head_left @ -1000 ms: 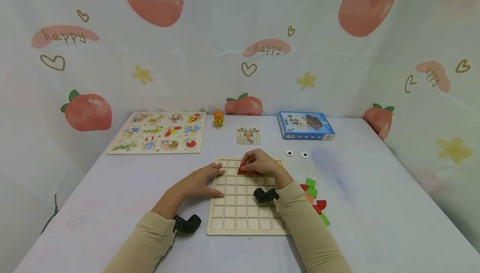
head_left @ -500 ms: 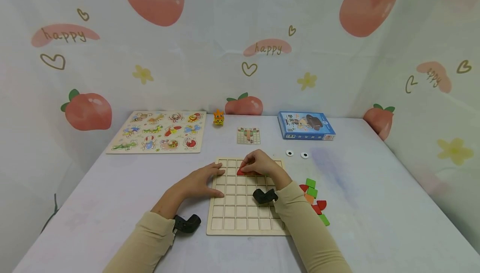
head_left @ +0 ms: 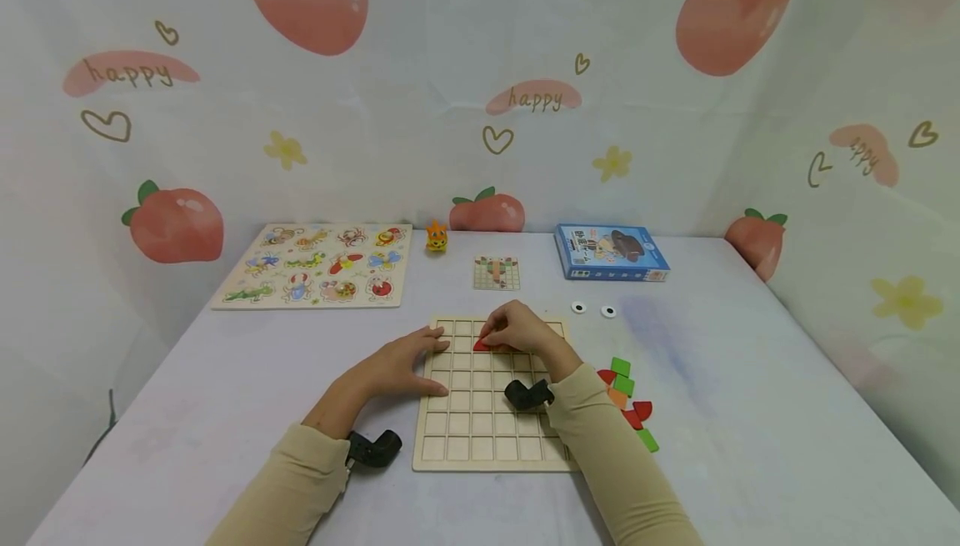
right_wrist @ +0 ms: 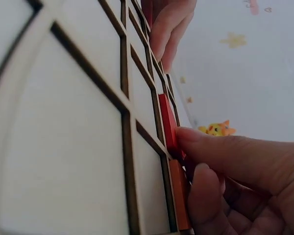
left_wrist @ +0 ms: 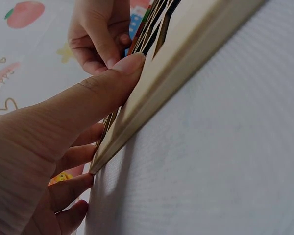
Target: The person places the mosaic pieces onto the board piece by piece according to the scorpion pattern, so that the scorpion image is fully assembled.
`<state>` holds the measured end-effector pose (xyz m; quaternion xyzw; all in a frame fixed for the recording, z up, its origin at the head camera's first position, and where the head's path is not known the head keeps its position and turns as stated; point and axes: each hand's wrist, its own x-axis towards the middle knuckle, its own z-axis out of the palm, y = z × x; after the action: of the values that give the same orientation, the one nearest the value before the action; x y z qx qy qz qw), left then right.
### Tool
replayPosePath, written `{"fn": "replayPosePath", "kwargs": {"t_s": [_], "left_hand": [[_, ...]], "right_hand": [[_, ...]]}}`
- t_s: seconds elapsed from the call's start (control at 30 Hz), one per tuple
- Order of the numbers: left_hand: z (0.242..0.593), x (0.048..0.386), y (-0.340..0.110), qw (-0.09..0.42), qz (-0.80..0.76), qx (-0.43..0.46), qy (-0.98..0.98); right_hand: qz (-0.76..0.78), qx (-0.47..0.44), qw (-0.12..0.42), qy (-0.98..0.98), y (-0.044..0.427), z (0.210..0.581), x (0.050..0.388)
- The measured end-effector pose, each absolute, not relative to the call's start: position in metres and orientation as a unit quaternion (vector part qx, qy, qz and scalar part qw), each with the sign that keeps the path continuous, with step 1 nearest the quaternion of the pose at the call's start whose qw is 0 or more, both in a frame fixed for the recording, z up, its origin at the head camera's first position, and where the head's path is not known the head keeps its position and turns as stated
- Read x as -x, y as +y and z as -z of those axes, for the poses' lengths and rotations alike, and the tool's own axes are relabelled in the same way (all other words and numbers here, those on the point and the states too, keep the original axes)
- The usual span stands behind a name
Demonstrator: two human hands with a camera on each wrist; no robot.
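A square wooden grid board [head_left: 460, 424] lies flat on the table. On its left edge rests the left hand [head_left: 392, 364], its thumb [left_wrist: 98, 93] on the frame's top face and its fingers spread along the side. Over the far rows, the right hand [head_left: 522, 333] pinches a small red piece [head_left: 481, 345] at one of the cells; its outline is partly covered by the fingers. In the right wrist view the thumb touches that red piece [right_wrist: 169, 122], and an orange piece [right_wrist: 180, 196] sits in the neighbouring cell. The right hand hides part of the far rows.
Loose green, red and orange pieces [head_left: 624, 385] lie right of the board. Two eye discs [head_left: 608, 312], a pattern card [head_left: 497, 273], a blue box [head_left: 613, 252], an insect puzzle board [head_left: 315, 266] and an orange toy figure [head_left: 437, 236] are farther back.
The right hand has shifted very slightly left with the red piece, which now lies lower and flatter at the cell. The left hand has stayed put.
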<state>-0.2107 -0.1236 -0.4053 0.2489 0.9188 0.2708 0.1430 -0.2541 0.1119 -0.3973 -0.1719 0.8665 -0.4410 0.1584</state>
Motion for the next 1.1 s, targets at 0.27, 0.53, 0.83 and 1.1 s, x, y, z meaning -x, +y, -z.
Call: {"fn": "replayPosePath", "kwargs": {"t_s": [0.27,0.53,0.83,1.1], "left_hand": [[0.406,0.212,-0.122,0.14,-0.27,-0.256,0.918],[0.406,0.212,-0.124,0.14,-0.262,-0.249,0.922],[0.407,0.212,-0.124,0.138,-0.266,-0.251,0.92],[0.408,0.212,-0.122,0.135,-0.269,-0.253,0.919]], "right_hand": [[0.432,0.174,0.16,0.87,0.114,0.398,0.254],[0.427,0.165,0.159,0.875,0.113,0.394,0.25],[0.435,0.174,0.162,0.868,0.137,0.386,0.242],[0.465,0.176,0.186,0.848,0.171,0.381,0.235]]}}
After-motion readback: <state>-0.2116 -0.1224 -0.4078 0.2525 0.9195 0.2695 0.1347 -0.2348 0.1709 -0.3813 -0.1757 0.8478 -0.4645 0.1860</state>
